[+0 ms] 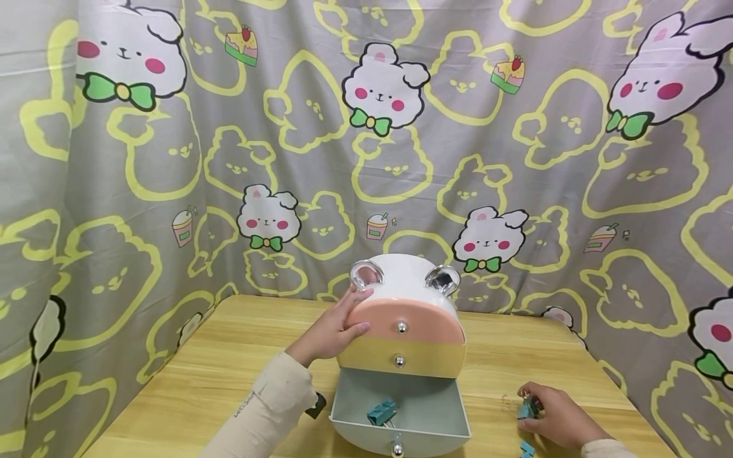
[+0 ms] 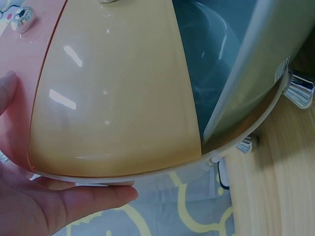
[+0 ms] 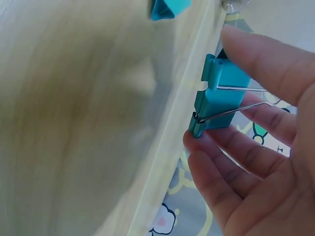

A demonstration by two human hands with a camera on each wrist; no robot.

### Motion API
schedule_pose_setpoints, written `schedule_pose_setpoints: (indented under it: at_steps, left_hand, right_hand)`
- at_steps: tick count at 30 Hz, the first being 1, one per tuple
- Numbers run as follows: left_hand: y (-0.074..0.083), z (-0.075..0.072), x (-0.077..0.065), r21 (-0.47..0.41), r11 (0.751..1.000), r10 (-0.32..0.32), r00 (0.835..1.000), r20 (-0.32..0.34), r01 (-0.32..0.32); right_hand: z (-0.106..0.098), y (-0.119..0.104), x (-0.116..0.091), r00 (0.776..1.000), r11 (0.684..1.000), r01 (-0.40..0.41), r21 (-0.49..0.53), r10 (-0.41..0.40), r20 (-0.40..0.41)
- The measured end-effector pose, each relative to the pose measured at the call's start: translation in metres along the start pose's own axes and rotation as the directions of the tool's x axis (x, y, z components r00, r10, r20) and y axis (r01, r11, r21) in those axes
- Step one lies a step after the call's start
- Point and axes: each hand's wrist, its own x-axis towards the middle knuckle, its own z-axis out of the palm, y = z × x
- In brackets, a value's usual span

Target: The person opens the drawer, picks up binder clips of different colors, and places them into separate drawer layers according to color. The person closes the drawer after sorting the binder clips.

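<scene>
A small drawer cabinet (image 1: pixel 452 306) with silver ears stands on the table, its pink and yellow drawers closed. The bottom grey-green drawer (image 1: pixel 460 423) is pulled out; teal binder clips (image 1: pixel 380 412) lie inside. My left hand (image 1: pixel 332 327) rests against the cabinet's upper left, thumb on the pink front (image 2: pixel 24 88) and straight fingers along the white side. To the right of the cabinet, my right hand (image 1: pixel 564 413) holds teal binder clips (image 3: pixel 224 96) with wire handles between thumb and fingers. Another teal clip (image 1: pixel 527 450) lies on the table near that hand.
A small black object (image 1: pixel 316 405) lies left of the open drawer, partly hidden by my left sleeve (image 1: pixel 269 404). The wood-grain table (image 1: pixel 229 356) is closed in by a grey patterned curtain (image 1: pixel 321 172) at the back and sides.
</scene>
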Motion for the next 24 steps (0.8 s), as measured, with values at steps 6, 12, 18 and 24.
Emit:
schedule_pose_setpoints:
  at_steps: [6,12,18,24]
  left_hand:
    - [0.001,0.0,0.0,-0.009,1.0,-0.004,1.0,0.006,0.004]
    - [0.001,0.0,-0.001,-0.015,1.0,-0.022,1.0,0.009,0.022]
    - [0.001,0.0,-0.001,-0.014,1.0,-0.012,1.0,0.006,0.012]
    - [0.0,0.0,0.0,-0.01,1.0,-0.005,1.0,0.008,0.005]
  right_hand:
    - [0.0,-0.005,-0.001,0.999,1.0,0.016,-0.021,-0.017,-0.046]
    - [0.002,-0.01,0.0,0.997,0.999,-0.008,-0.039,0.004,-0.081]
    - [0.003,-0.016,-0.002,0.995,0.999,-0.005,-0.047,0.0,-0.097]
    - [0.002,-0.021,-0.002,0.992,0.997,0.037,-0.067,-0.045,-0.12]
